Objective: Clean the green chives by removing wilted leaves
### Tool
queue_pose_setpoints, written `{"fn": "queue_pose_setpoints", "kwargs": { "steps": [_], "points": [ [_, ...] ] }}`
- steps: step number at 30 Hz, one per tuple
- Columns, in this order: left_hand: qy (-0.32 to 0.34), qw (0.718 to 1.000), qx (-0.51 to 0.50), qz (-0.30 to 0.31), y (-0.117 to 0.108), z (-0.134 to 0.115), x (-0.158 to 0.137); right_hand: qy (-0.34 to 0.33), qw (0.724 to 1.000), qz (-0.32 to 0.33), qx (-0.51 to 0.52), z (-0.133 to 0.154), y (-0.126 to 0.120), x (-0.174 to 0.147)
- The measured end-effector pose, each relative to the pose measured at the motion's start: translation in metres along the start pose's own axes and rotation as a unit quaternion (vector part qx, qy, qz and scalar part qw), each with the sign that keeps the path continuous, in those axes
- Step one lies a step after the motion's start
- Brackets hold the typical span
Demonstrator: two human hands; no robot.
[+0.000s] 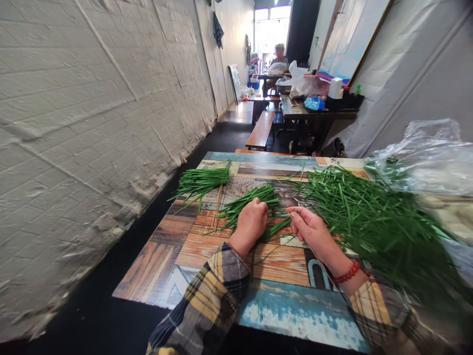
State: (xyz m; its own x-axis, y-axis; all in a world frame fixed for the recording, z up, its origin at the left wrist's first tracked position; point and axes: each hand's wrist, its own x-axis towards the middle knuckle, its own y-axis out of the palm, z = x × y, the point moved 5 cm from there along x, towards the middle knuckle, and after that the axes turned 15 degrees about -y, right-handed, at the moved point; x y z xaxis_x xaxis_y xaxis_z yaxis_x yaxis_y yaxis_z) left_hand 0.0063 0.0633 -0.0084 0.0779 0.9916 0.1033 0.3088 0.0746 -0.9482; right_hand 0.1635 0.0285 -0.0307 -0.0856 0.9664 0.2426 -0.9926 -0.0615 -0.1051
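Note:
My left hand [254,222], fingers curled, holds a small bundle of garlic chives [236,207] down on the patterned table; the fingertips are hidden from me. To its right, my right hand [308,229] pinches a thin wooden skewer [287,211], whose tip points toward the left hand. A few chive stems [277,228] lie between the two hands. At the far left of the table rests another, neater chive bundle [205,178], with several bare skewers [219,207] beside it. A large loose heap of chives [369,212] spreads to the right of my right hand.
A clear plastic bag [424,158] with pale contents stands at the right edge. The wood-patterned table [158,261] has a white brick wall [74,123] to its left. Beyond are a bench [261,130], a cluttered second table [295,112] and a person [280,53] in the distance.

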Motion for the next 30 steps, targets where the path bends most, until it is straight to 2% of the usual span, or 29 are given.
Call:
{"fn": "queue_pose_setpoints", "kwargs": {
  "steps": [5, 9, 13, 18, 25, 30],
  "points": [
    [0.010, 1.000, -0.007, -0.017, -0.0013, -0.0018, -0.0005, 0.003, 1.000, 0.000, 0.004, 0.0001, -0.0003, -0.0006],
    [0.022, 0.988, -0.150, -0.040, -0.0072, -0.0029, 0.0015, 0.007, 1.000, -0.009, 0.012, -0.0003, -0.0010, -0.0006],
    [-0.012, 0.949, -0.313, 0.024, -0.0042, -0.0025, 0.0050, 0.015, 0.999, -0.020, 0.024, 0.0007, -0.0011, 0.0001],
    [-0.039, 0.880, -0.460, 0.109, 0.0013, -0.0066, 0.0036, 0.026, 0.999, -0.019, 0.026, 0.0037, -0.0007, 0.0004],
    [-0.047, 0.813, -0.553, 0.173, -0.0003, -0.0094, 0.0019, 0.042, 0.998, -0.023, 0.037, 0.0045, -0.0007, 0.0005],
    [-0.048, 0.791, -0.581, 0.187, -0.0013, -0.0091, 0.0013, 0.028, 0.999, -0.006, 0.041, 0.0030, -0.0004, 0.0013]
  ]
}}
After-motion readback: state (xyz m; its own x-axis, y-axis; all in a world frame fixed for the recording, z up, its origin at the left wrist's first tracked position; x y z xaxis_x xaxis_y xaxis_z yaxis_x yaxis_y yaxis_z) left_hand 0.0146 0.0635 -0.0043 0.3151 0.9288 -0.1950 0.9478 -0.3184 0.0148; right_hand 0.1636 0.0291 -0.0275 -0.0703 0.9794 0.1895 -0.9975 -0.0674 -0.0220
